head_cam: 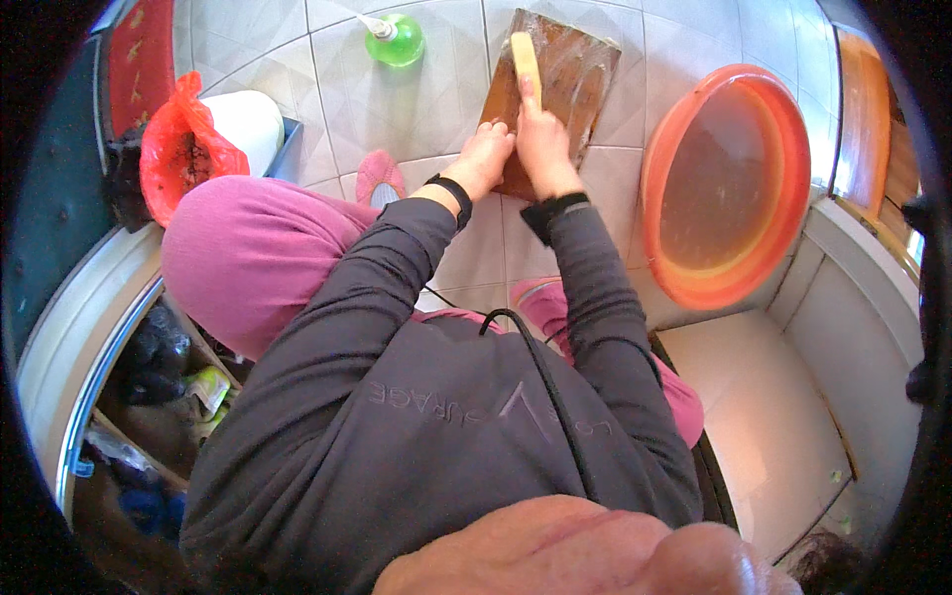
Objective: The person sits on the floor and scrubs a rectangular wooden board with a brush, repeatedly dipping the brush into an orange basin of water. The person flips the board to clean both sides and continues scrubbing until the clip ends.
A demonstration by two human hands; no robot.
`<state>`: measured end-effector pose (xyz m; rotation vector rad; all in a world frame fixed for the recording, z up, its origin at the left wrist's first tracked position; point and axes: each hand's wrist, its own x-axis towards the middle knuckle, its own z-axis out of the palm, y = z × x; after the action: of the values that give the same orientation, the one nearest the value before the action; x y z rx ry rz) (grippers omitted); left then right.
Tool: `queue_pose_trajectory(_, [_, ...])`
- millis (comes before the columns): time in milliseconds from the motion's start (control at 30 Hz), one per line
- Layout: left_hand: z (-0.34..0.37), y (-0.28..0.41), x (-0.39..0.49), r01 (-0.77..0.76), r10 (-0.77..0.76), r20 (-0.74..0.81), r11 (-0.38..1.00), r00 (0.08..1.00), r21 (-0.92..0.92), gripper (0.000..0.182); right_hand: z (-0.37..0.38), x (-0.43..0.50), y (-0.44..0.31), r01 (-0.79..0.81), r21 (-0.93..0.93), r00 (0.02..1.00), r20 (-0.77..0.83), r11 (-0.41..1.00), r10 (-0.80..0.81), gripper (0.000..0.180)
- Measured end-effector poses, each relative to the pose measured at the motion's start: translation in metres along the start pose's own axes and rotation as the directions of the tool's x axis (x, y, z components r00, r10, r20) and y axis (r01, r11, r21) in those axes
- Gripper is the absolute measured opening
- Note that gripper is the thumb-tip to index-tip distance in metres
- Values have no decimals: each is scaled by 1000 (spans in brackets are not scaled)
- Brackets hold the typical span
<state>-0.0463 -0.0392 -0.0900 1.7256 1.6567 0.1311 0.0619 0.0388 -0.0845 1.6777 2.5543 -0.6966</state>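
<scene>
A brown wooden board (571,71) lies tilted on the floor in front of me, with whitish suds streaked over its face. My right hand (543,145) is closed around a pale yellow brush handle (525,58), one finger stretched along it. That handle points away from me over the board; bristles, if any, are hidden beneath. At the board's near left edge, my left hand (485,155) has its fingers curled, apparently gripping the edge. The two hands almost touch.
An orange plastic basin (654,230) of cloudy water stands right. Beyond my left foot is a green pump bottle (398,43). Left, a red plastic bag (160,160) lines a white bin (249,119). Open shelves (141,450) sit behind my left side, a pale low surface (751,401) at right.
</scene>
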Motion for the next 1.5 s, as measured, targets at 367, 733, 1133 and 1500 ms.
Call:
queue_pose_trajectory(367, [10, -8, 2, -55, 56, -43, 998, 998, 20, 46, -24, 31, 42, -311, 223, 896, -256, 924, 363, 44])
queue_pose_trajectory(733, [7, -5, 1, -23, 22, -27, 999, 999, -42, 40, -19, 41, 25, -187, -117, 975, -146, 975, 169, 42])
queue_pose_trajectory(1133, [10, -7, 4, -55, 55, -34, 998, 998, -10, 46, -8, 51, 30, -216, -64, 968, -146, 974, 205, 51])
queue_pose_trajectory(1500, [-5, 4, 1, -9, 8, 42, 1000, 999, 22, 51, -9, -95, 55, -340, 78, 937, -59, 937, 345, 65])
